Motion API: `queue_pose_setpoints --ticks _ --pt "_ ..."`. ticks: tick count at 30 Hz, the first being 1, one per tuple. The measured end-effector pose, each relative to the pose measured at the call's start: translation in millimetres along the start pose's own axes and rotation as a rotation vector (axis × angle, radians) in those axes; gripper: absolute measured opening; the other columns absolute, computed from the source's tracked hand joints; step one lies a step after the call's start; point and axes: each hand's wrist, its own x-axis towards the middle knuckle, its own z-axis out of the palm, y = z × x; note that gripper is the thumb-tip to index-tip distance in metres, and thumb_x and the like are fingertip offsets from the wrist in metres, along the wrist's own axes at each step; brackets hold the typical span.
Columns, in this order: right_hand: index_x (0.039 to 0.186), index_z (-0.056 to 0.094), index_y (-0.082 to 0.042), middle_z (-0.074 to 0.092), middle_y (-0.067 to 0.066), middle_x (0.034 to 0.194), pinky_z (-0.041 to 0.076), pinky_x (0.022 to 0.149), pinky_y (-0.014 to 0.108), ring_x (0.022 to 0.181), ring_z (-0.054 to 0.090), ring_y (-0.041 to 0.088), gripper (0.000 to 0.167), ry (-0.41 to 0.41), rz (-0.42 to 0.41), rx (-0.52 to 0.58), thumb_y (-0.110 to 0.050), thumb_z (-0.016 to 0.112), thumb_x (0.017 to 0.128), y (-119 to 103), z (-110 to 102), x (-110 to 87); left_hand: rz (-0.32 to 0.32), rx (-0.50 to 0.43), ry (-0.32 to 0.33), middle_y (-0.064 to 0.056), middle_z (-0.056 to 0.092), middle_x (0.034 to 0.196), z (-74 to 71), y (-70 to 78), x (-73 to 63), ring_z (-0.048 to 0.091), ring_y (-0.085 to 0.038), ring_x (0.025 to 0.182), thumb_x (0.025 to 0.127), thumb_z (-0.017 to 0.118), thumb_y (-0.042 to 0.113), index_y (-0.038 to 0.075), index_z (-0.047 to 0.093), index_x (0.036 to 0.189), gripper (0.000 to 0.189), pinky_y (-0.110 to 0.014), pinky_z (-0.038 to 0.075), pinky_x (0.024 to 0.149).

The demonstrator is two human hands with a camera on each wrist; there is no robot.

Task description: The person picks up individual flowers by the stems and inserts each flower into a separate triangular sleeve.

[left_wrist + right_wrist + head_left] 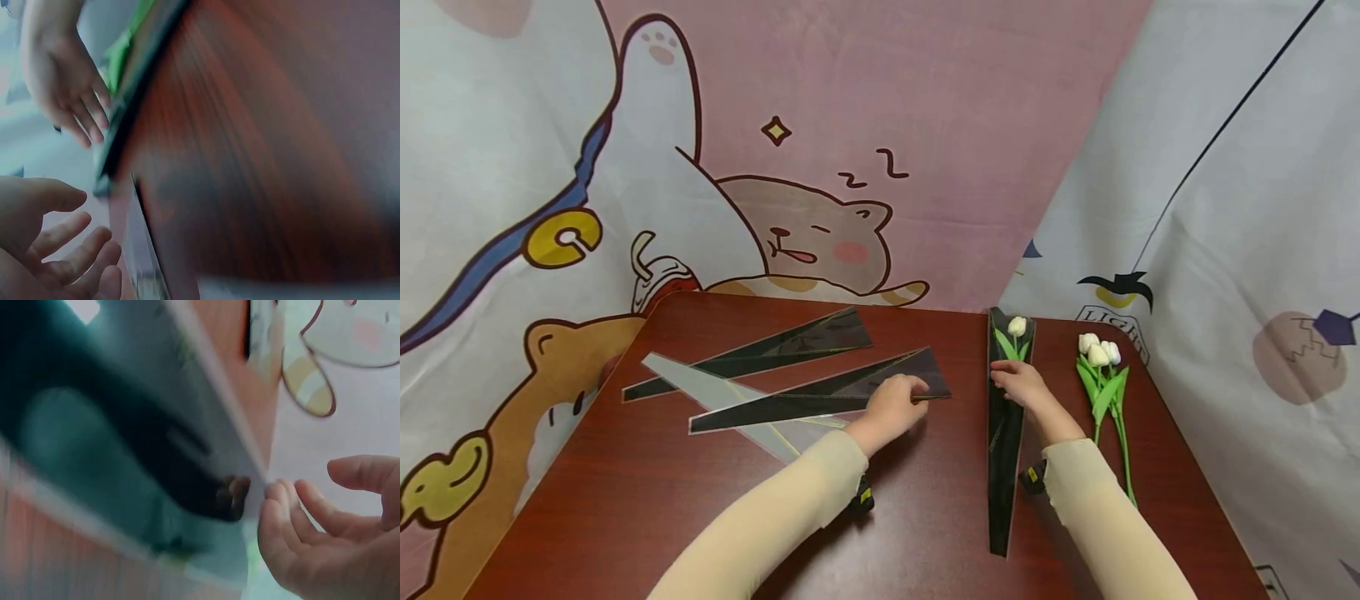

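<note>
A black wrapping sleeve (pixel 1002 467) with a clear front lies lengthwise on the table at centre right, a white tulip (pixel 1017 327) showing in its wide top end. My right hand (pixel 1018 383) is over this sleeve just below the bloom. In the right wrist view its fingers (pixel 284 519) are relaxed, fingertips right at the sleeve's edge. To the left, my left hand (pixel 895 410) overlaps the wide end of another black sleeve (pixel 790 398). Loosely bent fingers (pixel 81 259) with nothing between them show in the left wrist view.
Another black sleeve (pixel 775 343) and a pale translucent sleeve (pixel 700 379) lie crossed with it on the left. Several white tulips (pixel 1097 354) with green leaves lie at the right. A printed cloth (pixel 925 125) hangs behind the brown table (pixel 625 500).
</note>
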Motion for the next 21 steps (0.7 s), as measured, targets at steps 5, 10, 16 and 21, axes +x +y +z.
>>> queue_pose_setpoints --ticks 5,10,16,21 --pt "0.143 0.03 0.007 0.036 0.028 0.145 0.037 0.106 0.049 0.131 0.039 0.04 0.047 -0.174 -0.015 0.187 -0.014 0.036 0.102 -11.6 19.7 -1.1 -0.034 0.156 0.039 -0.008 0.055 0.126 -16.7 -28.1 2.4 0.053 -0.026 0.116 0.09 0.064 0.022 0.012 0.06 0.125 0.037 -0.04 0.051 0.087" --pt "0.145 0.022 0.01 0.028 0.029 0.148 0.028 0.112 0.05 0.136 0.032 0.041 0.049 -0.259 0.036 0.297 -0.012 0.032 0.102 -18.7 33.3 3.7 -0.015 0.299 0.013 -0.01 0.045 0.141 -19.1 -45.4 9.5 0.041 -0.028 0.131 0.092 0.061 0.027 0.01 0.049 0.137 0.049 -0.046 0.044 0.099" --pt "0.145 0.021 0.01 0.03 0.03 0.147 0.027 0.113 0.048 0.135 0.034 0.039 0.051 -0.264 0.089 0.336 -0.013 0.031 0.101 -26.7 42.3 10.8 -0.037 0.329 -0.078 -0.013 0.032 0.152 -16.5 -51.9 14.8 0.028 -0.031 0.141 0.096 0.055 0.031 0.008 0.04 0.144 0.054 -0.049 0.036 0.108" --pt "0.146 0.021 0.008 0.034 0.028 0.144 0.027 0.114 0.046 0.134 0.038 0.037 0.053 -0.247 0.146 0.372 -0.017 0.033 0.101 -34.5 46.7 13.5 -0.066 0.384 -0.099 -0.012 0.032 0.152 -15.0 -55.6 17.9 0.027 -0.029 0.142 0.095 0.057 0.032 0.007 0.041 0.143 0.056 -0.047 0.037 0.108"
